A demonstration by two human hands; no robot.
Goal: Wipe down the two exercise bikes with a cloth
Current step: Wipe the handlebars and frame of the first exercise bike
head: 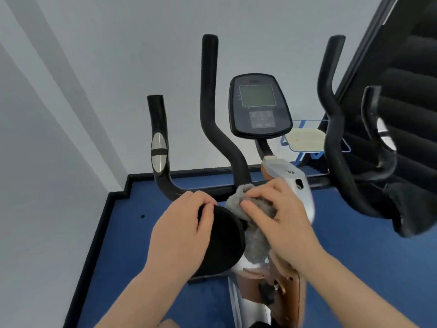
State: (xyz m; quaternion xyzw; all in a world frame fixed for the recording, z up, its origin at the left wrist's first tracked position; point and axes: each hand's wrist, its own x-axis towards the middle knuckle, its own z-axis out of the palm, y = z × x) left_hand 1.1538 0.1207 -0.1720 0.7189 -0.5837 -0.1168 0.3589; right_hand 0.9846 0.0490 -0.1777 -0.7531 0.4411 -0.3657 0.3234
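Observation:
An exercise bike stands in front of me, with black handlebars (209, 110), a dark console (259, 105) and a silver and copper frame (298, 185). A round black part (227, 242) of the bike sits below the handlebars. My left hand (179, 230) grips the upper left edge of it, fingers curled over the rim. A grey fluffy cloth (255, 235) lies bunched against the frame beside that black part. My right hand (281, 216) presses on the cloth with its fingers spread over it.
White walls close in on the left and behind. The floor is blue (127, 245) with a black skirting (101, 221). A dark louvred panel (406, 95) stands at the right. A blue wire rack (307, 138) holding a pale pad sits behind the bike.

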